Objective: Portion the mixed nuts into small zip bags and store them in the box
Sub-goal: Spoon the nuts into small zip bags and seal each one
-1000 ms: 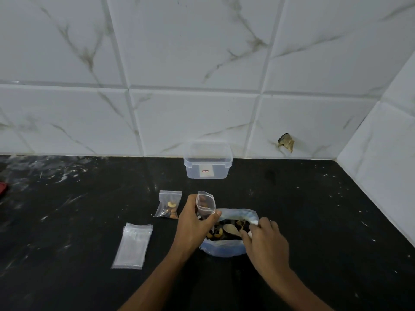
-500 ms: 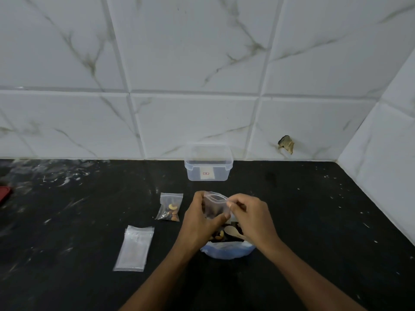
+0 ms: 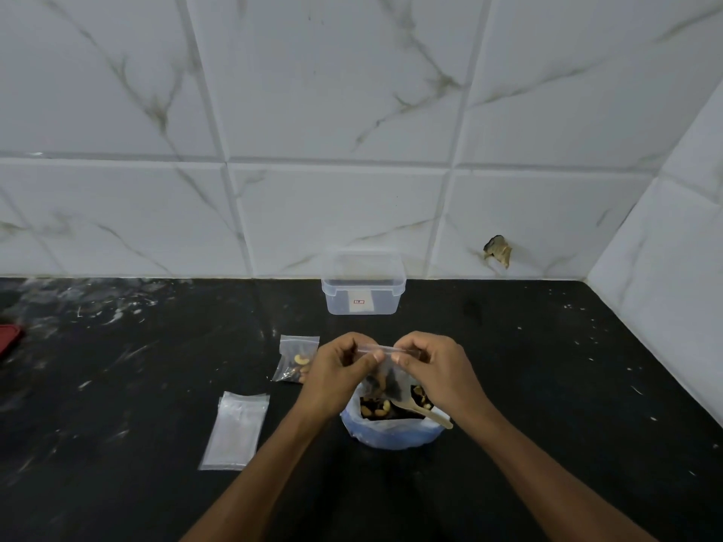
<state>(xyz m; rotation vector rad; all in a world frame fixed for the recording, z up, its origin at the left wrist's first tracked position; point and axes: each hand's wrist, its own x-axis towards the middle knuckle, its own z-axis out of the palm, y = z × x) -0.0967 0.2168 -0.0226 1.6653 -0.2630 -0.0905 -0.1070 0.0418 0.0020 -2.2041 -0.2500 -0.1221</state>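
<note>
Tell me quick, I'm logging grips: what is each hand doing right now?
Left hand: pinches the top edge of the small zip bag.
Right hand: pinches the same bag's top edge from the other side.

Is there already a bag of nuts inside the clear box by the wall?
No, the box looks empty, and the one filled bag lies on the counter.

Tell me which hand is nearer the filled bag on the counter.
Left. The left hand sits just right of the filled bag; the right hand is farther right.
</note>
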